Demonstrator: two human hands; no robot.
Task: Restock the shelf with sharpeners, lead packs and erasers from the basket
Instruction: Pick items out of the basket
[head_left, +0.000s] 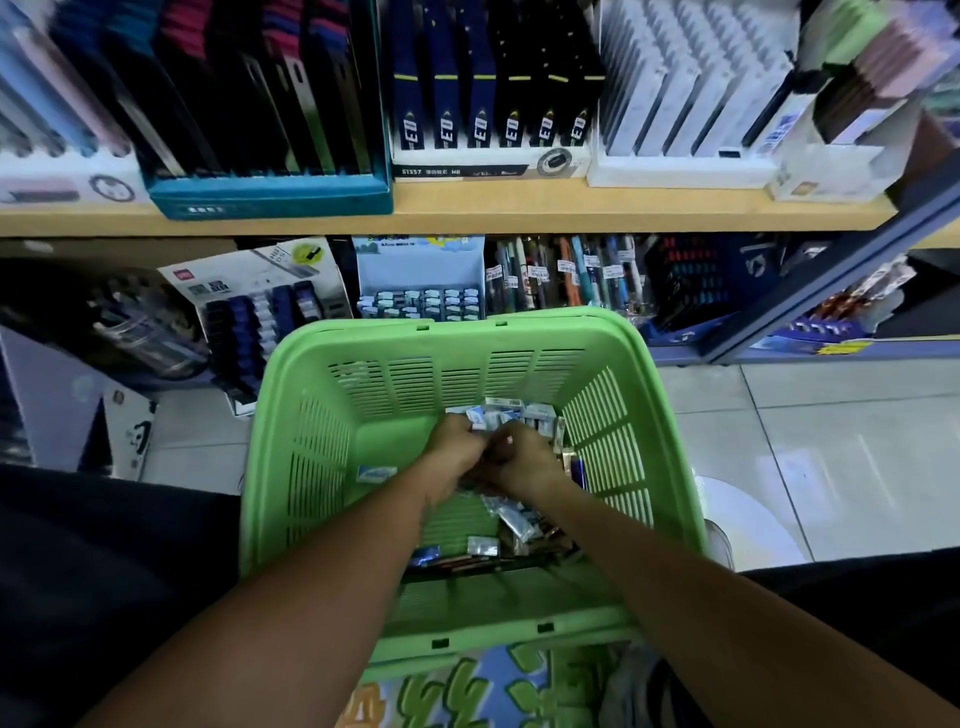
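Both hands are down in the basket right now, so only one view to go on, the head cam. Left hand and right hand are touching each other near the basket's far wall, fingers curled round a bunch of small white-blue packs. Can't tell erasers from lead packs at this blur.

More packs lie loose on the basket floor nearer the person, plus one stray left of the hands. The shelf sits beyond the basket, with an open display box just past the far rim.

My worry: that's a big two-handed grab of slippery little packs. Lift it over the rim and some could slide out, drop to the floor beside the basket, or end up in the wrong display.
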